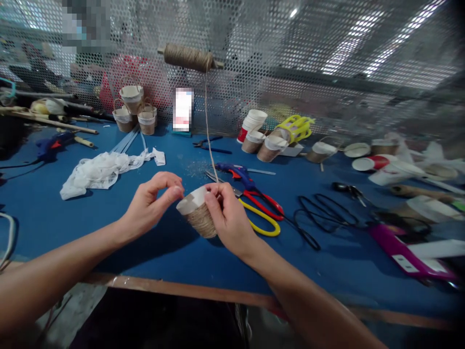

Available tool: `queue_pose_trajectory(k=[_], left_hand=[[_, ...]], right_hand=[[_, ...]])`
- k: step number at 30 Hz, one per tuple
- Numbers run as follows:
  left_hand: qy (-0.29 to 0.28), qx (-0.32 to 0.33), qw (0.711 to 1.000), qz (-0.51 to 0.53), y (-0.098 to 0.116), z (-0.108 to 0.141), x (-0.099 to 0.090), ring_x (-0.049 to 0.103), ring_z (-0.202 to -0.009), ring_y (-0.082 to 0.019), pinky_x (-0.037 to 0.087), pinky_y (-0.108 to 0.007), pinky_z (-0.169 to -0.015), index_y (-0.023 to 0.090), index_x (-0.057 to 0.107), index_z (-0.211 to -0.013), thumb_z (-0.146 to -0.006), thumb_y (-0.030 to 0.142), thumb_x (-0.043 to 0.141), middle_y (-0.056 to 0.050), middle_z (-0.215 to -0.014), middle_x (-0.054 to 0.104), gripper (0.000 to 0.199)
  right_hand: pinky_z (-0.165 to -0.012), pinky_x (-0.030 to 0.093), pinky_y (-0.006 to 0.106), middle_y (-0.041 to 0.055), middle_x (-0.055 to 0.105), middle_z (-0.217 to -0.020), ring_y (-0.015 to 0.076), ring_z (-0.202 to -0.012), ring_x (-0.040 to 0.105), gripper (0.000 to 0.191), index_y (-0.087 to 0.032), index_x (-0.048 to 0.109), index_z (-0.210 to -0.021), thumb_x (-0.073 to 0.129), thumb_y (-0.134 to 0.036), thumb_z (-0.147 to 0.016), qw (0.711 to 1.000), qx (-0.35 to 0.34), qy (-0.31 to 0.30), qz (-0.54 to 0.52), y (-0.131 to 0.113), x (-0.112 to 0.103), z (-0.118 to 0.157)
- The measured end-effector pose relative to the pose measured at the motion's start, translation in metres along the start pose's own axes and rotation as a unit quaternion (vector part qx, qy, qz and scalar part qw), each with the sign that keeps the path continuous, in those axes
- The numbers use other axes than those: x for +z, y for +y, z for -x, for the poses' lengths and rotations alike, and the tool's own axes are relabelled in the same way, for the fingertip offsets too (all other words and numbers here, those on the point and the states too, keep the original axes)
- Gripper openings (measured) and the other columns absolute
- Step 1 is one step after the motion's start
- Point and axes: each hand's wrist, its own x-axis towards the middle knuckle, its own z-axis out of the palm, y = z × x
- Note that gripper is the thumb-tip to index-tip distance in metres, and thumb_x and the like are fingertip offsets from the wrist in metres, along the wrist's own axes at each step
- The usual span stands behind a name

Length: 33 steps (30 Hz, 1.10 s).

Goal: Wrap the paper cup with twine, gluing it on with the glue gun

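From where I stand, the person's right hand (234,220) holds a small twine-wrapped cup (201,215) above the blue surface (174,257), near its front edge. The cup tilts, its pale rim up; the right fingers are clamped on the rim and side. The left hand (154,201) is just beside the rim's other side, thumb and forefinger close together; I can't tell whether they pinch anything or touch the cup.

A strand of twine (208,111) runs from the right fingers up to a spool (187,57) in front of the metal mesh (250,63).

Scissors (280,212) with red and yellow handles lie just beyond the right hand, near a blue glue gun (246,180). Pliers (214,150) rest farther back. Off to the left there's a heap of white fabric (98,169), and behind it three little cups with handles (132,99), one stacked over two. A purple tool (403,252) lies far right.
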Motion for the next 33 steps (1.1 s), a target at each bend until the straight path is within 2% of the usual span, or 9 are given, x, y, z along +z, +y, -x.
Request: queue_pose_trajectory(k=[3,7,12,16,20,23,26,28,33], left_hand=[[-0.063,-0.067,0.994,-0.06,0.003,0.002,0.003,0.054,-0.085,-0.019,0.04,-0.034,-0.081,0.016,0.057,-0.082,-0.075,0.033,0.058,-0.005,-0.085,0.06,0.018],[-0.142,-0.105,0.982,-0.06,0.008,0.004,0.008,0.052,-0.081,-0.018,0.041,-0.032,-0.076,0.014,0.056,-0.079,-0.074,0.034,0.057,-0.006,-0.085,0.059,0.02],[-0.178,-0.15,0.972,-0.026,0.011,0.001,0.009,0.052,-0.075,-0.017,0.041,-0.031,-0.074,0.012,0.057,-0.074,-0.074,0.031,0.052,-0.005,-0.078,0.059,0.02],[-0.201,-0.178,0.963,-0.002,0.012,-0.003,0.007,0.052,-0.072,-0.016,0.043,-0.031,-0.073,0.012,0.055,-0.069,-0.073,0.031,0.051,-0.004,-0.073,0.058,0.019],[-0.208,-0.18,0.961,-0.021,0.013,-0.003,0.008,0.051,-0.075,-0.017,0.042,-0.031,-0.074,0.014,0.053,-0.068,-0.071,0.031,0.053,-0.003,-0.075,0.057,0.017],[-0.229,-0.169,0.958,-0.028,0.015,0.0,0.01,0.051,-0.079,-0.018,0.04,-0.031,-0.078,0.014,0.052,-0.069,-0.072,0.028,0.053,-0.003,-0.078,0.057,0.014],[-0.252,-0.145,0.957,-0.014,0.02,0.003,0.015,0.051,-0.08,-0.017,0.039,-0.031,-0.078,0.015,0.05,-0.067,-0.073,0.025,0.053,-0.004,-0.08,0.056,0.012],[-0.272,-0.13,0.953,0.004,0.024,0.005,0.016,0.051,-0.079,-0.017,0.039,-0.03,-0.078,0.015,0.049,-0.066,-0.074,0.022,0.054,-0.004,-0.081,0.055,0.012],[-0.34,-0.085,0.935,0.052,0.031,0.01,0.015,0.05,-0.08,-0.016,0.039,-0.029,-0.076,0.015,0.048,-0.063,-0.073,0.018,0.056,-0.004,-0.079,0.054,0.013]], right_hand=[[-0.069,0.042,0.032,0.0077,0.053,-0.095,0.0165,-0.08,0.053,0.011,-0.022,0.037,-0.082,0.036,-0.03,-0.089,0.999,-0.022,-0.009,0.046,-0.001,0.001,0.001],[-0.068,0.044,0.034,0.0107,0.053,-0.095,0.0195,-0.082,0.054,0.009,-0.022,0.036,-0.082,0.037,-0.029,-0.088,0.992,-0.057,-0.02,0.11,0.0,0.003,0.001],[-0.068,0.045,0.037,0.0128,0.053,-0.094,0.023,-0.087,0.055,0.012,-0.021,0.036,-0.081,0.035,-0.03,-0.088,0.984,-0.095,-0.017,0.148,0.002,0.004,0.001],[-0.072,0.045,0.038,0.0122,0.053,-0.093,0.0228,-0.091,0.055,0.012,-0.02,0.037,-0.079,0.036,-0.029,-0.087,0.987,-0.086,-0.034,0.129,0.001,0.003,0.002],[-0.079,0.044,0.035,0.0087,0.054,-0.093,0.0173,-0.089,0.054,0.005,-0.018,0.044,-0.084,0.042,-0.023,-0.084,0.997,-0.024,-0.066,0.02,-0.004,-0.003,-0.004],[-0.072,0.045,0.028,0.0059,0.057,-0.09,0.0126,-0.08,0.055,0.007,-0.015,0.05,-0.087,0.047,-0.016,-0.081,0.988,0.092,-0.096,-0.075,-0.009,-0.008,-0.022],[-0.047,0.039,0.019,0.0041,0.059,-0.083,0.0067,-0.056,0.049,0.008,-0.013,0.054,-0.086,0.047,-0.016,-0.082,0.958,0.191,-0.113,-0.18,-0.012,-0.012,-0.052],[-0.036,0.029,0.018,0.0034,0.059,-0.076,0.0032,-0.043,0.039,0.012,-0.012,0.054,-0.079,0.045,-0.019,-0.085,0.947,0.206,-0.108,-0.221,-0.014,-0.016,-0.077],[-0.032,0.02,0.016,-0.002,0.052,-0.066,0.0002,-0.036,0.027,0.017,-0.013,0.049,-0.074,0.04,-0.012,-0.088,0.955,0.186,-0.052,-0.226,-0.021,-0.033,-0.134]])
